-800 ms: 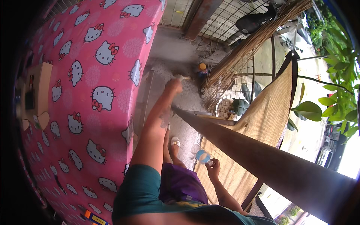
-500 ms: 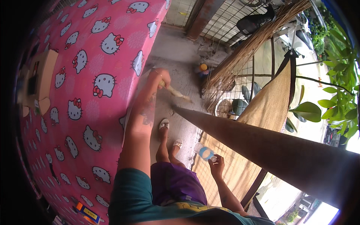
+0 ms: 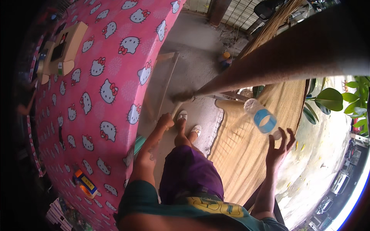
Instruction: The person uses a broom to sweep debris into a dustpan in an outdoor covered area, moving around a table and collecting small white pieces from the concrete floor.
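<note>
Plastic bottle (image 3: 263,119) now farther right, at the wider-spread right hand (image 3: 276,154)

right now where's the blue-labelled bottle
In the head view, right of centre, the bottle is by the right hand, in front of the tan woven screen.

The camera rides on the person's head, close above the shirt (image 3: 216,206), and faces steeply down toward the floor (image 3: 192,71). Its wide view bends at the rim, taking in the worktop (image 3: 92,117) on the left, with the left hand (image 3: 165,120) and right hand (image 3: 278,152) ahead.
</note>
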`<action>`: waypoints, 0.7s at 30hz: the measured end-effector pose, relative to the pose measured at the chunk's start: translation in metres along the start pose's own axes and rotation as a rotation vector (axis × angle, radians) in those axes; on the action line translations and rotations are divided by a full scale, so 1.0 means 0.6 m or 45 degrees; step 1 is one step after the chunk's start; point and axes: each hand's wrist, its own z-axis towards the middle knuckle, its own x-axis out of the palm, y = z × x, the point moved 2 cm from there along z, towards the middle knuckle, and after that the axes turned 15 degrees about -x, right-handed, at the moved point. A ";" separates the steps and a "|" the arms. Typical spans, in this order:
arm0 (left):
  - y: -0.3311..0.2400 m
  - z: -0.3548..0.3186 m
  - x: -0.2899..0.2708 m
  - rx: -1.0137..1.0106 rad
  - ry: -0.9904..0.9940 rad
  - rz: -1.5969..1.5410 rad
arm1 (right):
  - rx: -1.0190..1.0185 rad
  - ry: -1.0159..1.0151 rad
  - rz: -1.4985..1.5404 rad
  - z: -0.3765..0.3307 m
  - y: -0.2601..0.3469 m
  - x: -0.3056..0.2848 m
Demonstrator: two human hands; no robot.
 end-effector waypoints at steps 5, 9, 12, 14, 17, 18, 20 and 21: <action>0.004 -0.185 -0.153 -0.148 0.240 -0.287 | -0.098 -0.079 -0.090 0.034 -0.039 -0.054; -0.005 -0.110 -0.066 0.070 -0.202 -0.342 | -0.042 0.094 -0.171 0.060 -0.090 -0.016; -0.046 -0.007 -0.022 0.005 -0.277 -0.387 | 0.001 0.185 0.047 0.054 -0.135 0.025; -0.017 0.026 0.010 -0.099 -0.234 -0.474 | -0.057 0.204 0.058 0.042 -0.128 0.047; 0.056 0.014 0.093 -0.226 -0.157 -0.559 | -0.175 0.173 -0.063 0.022 -0.097 0.059; 0.102 -0.028 0.159 -0.196 -0.254 -0.515 | -0.223 0.159 -0.163 0.017 -0.072 0.056; 0.125 -0.150 0.263 -0.253 -0.085 -0.525 | -0.319 0.094 -0.317 0.015 -0.029 0.028; 0.164 -0.212 0.300 -0.315 0.068 -0.423 | -0.358 0.091 -0.274 0.022 0.009 0.023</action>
